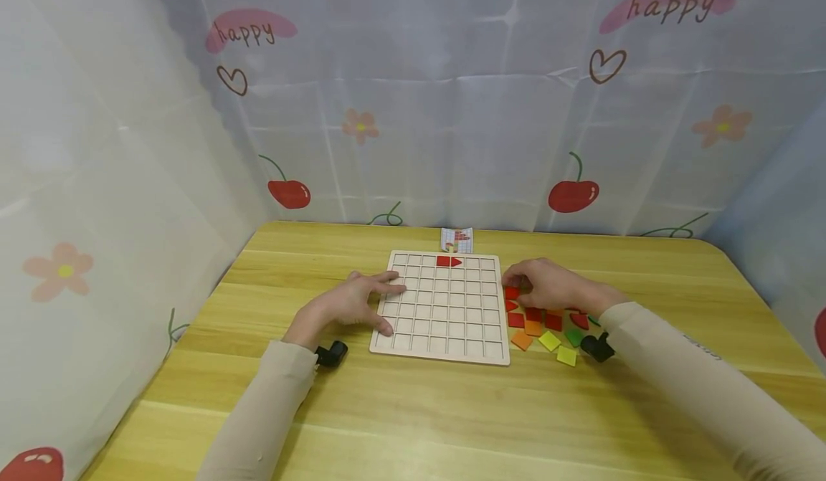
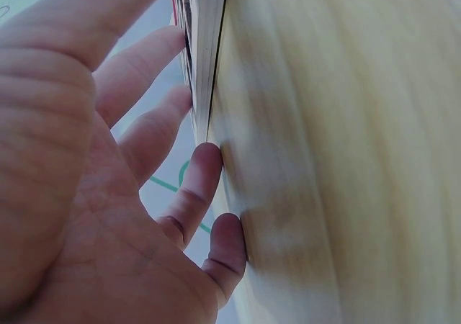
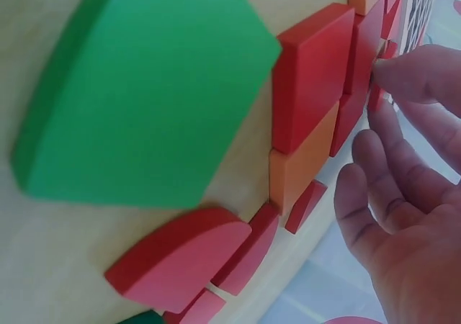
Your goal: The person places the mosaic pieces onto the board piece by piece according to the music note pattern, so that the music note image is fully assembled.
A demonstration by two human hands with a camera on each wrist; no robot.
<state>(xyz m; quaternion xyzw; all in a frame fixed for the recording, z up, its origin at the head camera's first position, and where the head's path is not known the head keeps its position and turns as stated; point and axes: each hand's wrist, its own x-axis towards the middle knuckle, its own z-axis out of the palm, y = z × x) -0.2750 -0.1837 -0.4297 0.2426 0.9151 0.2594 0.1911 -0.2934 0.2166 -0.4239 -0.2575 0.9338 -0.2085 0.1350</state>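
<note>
Yellowish wood grain runs across the tabletop, with a pale printed curtain hung round it. At the middle lies the pale grid board, flat on the wood and ruled into small square cells. At its twelve o'clock, in the farthest row, sit a red square and a red pointed piece, touching side to side, the tip aimed at three o'clock.

At the board's nine o'clock the person's left hand has its fingers spread wide; thumb and two fingertips rest on the board, and the wrist view shows the little finger down on the wood. Over at three o'clock the right hand is just beside the board. Its thumb and forefinger are bent to a narrow gap at a small red piece, though from here I cannot tell whether they pinch it.

Under and around that hand lie loose tiles, mostly red; toward four o'clock come an orange tile, two yellow tiles and a green tile. Just past the board at twelve o'clock is a small picture card with red shapes on a grid. A black object shows by the left wrist toward eight o'clock, another black object by the right between three and four, both near beige sleeves. Cherries, flowers, hearts and the word "happy" decorate the curtain.
</note>
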